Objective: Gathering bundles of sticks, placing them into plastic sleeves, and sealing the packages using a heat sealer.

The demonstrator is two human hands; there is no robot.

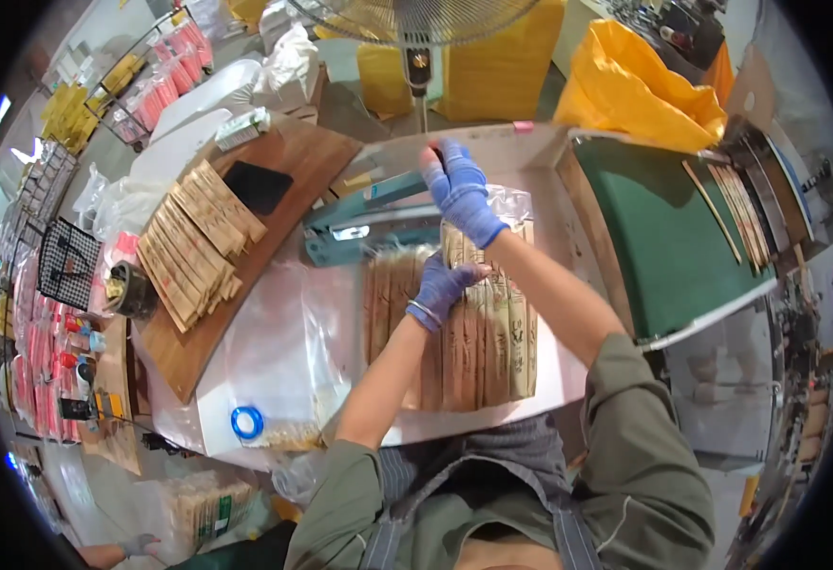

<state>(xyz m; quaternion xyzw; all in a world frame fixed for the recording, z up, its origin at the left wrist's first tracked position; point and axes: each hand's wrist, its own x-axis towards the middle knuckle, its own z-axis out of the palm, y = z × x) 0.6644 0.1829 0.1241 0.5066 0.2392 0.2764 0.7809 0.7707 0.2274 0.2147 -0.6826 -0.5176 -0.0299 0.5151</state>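
My left hand (441,289), in a blue-purple glove with bare fingertips, lies on a clear plastic bag of paper-wrapped sticks (488,347), its thumb stretched to the right. The bundle stands in side-by-side rows in front of me. Farther away, my right hand (467,195), gloved the same way, is raised at the end of the upper arm of a teal bag sealer (378,228). Its thumb and fingers look apart; whether they touch the sealer's arm is hard to tell. A clear bag end (511,202) sticks out beyond the bundle, beside my right wrist.
On the left, a brown wooden board (312,157) carries loose paper-wrapped packets (193,247) and a black pad (257,187). A blue tape roll (246,422) lies near the front edge. Right, a green-topped surface (654,237) holds thin sticks (739,214). A fan (416,19) stands behind. Another person's hand (139,545) shows lower left.
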